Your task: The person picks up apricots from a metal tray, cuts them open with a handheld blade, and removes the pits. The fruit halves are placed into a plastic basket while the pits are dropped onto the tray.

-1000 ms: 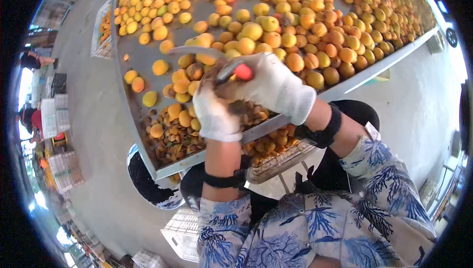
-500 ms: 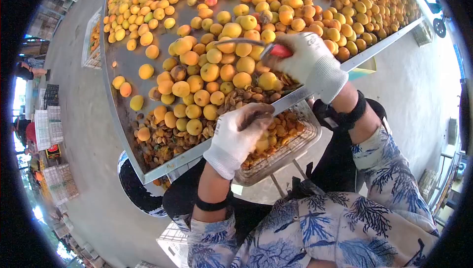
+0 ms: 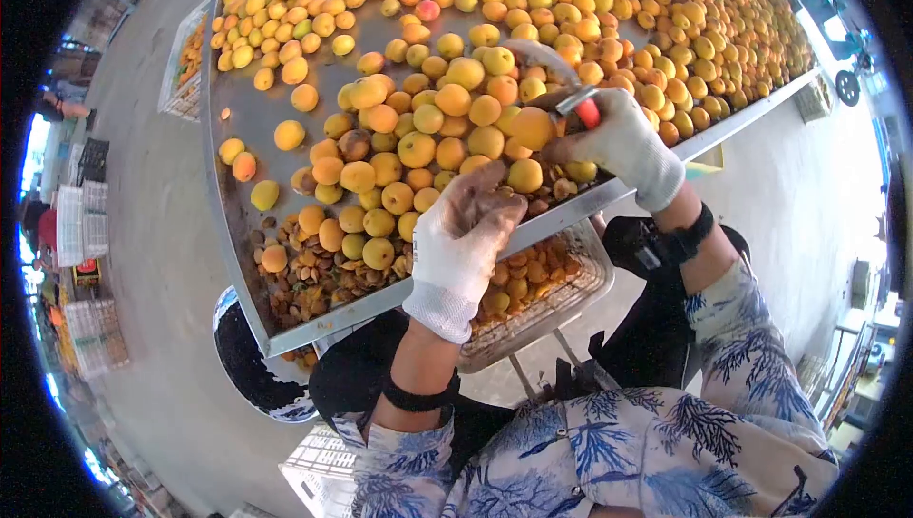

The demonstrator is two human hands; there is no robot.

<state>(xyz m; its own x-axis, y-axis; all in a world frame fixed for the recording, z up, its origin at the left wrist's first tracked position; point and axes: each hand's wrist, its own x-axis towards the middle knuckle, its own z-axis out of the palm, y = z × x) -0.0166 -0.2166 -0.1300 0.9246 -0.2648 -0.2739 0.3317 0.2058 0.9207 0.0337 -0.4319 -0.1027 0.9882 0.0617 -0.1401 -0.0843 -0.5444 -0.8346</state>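
My right hand (image 3: 618, 142), in a white glove, grips a curved knife (image 3: 576, 97) with a red handle, its blade arching up and left over the fruit. An apricot (image 3: 533, 128) sits against the thumb and fingers of this hand, under the knife. My left hand (image 3: 461, 233), in a stained white glove, is over the near rim of the metal table (image 3: 352, 309). Its fingers and thumb are curled but apart, with nothing visible between them. Apricot pits (image 3: 314, 275) lie along that rim, next to whole apricots (image 3: 416, 150).
Below the rim stands a crate (image 3: 518, 332) of cut apricots, close to my knees. A bucket with a dark inside (image 3: 252, 361) stands at the left, near a white crate (image 3: 323, 470). Further crates (image 3: 95, 337) line the far left.
My left hand has moved from over the crate up toward the table's fruit. My right hand has shifted slightly right and down, and an apricot now shows at its fingers.
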